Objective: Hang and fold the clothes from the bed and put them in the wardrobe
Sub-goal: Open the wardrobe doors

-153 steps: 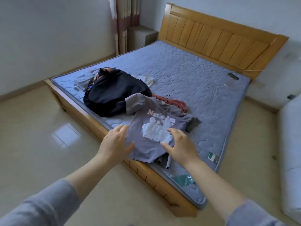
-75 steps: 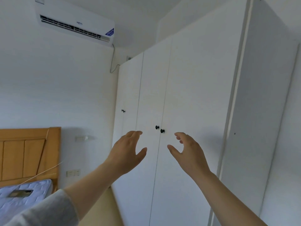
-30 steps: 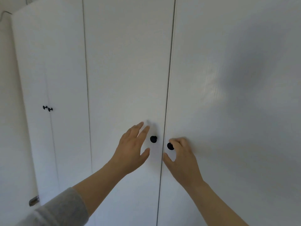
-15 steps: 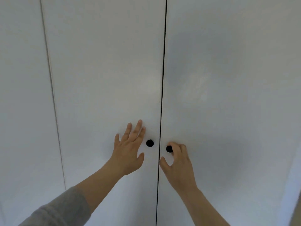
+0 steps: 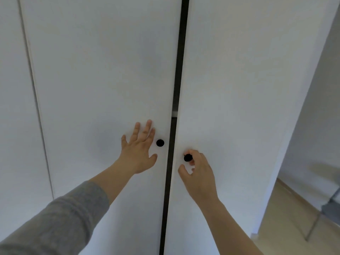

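Seam between the doors went from a hairline to a dark gap within half a second: my right hand pinches the right knob at its 11 o'clock, and the right door is coming toward me. My left hand lies flat, fingers straight, on the left door, with the left knob untouched at its 3 o'clock. Wardrobe barely cracked; clothes out of view, so nothing stowed yet, I judge.

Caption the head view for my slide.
Right hand grips the right knob, left hand flat on the left door, wardrobe ajar.
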Demonstrator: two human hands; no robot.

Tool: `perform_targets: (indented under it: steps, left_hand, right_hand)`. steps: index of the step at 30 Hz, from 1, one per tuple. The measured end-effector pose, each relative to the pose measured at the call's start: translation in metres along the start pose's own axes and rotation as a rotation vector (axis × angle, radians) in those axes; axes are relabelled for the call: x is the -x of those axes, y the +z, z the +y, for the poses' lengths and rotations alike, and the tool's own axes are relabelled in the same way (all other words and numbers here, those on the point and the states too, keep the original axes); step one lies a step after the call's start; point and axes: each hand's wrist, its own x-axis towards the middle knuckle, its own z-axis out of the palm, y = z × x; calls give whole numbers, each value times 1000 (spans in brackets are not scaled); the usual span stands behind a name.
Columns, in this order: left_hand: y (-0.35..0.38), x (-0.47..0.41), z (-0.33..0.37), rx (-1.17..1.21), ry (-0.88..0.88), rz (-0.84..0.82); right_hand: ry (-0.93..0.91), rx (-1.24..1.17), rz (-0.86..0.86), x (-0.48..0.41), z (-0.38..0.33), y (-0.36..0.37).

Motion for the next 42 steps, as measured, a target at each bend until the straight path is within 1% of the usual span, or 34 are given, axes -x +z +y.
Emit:
perform_targets:
  steps: [2,4,8,9,11,13,16,18,20,23,28,31,33,38,42]
  left_hand:
    - [-9,3,8,49,-5,6]
    - [-17,9,24,174,34,71]
    - [-29,31,62,691,199,277]
    - [-33,35,70,780,216,317]
    - [-43,40,86,938,187,361]
    - [-50,43,98,1063,132,360]
    - [-54,48,105,1102,101,348]
    - [-56,50,104,1084,113,338]
    - [-58,50,101,1070,130,325]
    - [-59,53,100,1075,162,308]
    - [-62,56,101,1084,197,286]
    - [-61,55,101,1080,206,272]
    - [-60,57,100,1120,214,262]
    - [-46,64,94,1244,252,139]
    - [-23,72,86,1355,85,85]
  right_hand:
    - [-1,3,-4,10,-4,-10]
    - [-7,9,-13,19,-6,-20]
    - [-21,21,-11,34,-6,-35]
    - [-16,27,-9,36,-7,-38]
    - [-8,43,0,42,-9,-42]
    - [-3,59,20,46,-13,-45]
    - [39,70,65,56,-16,-41]
    - [111,54,96,65,-13,-35]
    - [207,43,73,75,-7,-26]
    - [280,90,22,85,1,-11]
    - [378,102,81,79,-3,6]
    - [397,186,118,79,-5,6]
    - [398,220,123,80,-7,6]
    - [405,205,123,87,-11,-5]
    - [391,146,94,100,-11,-27]
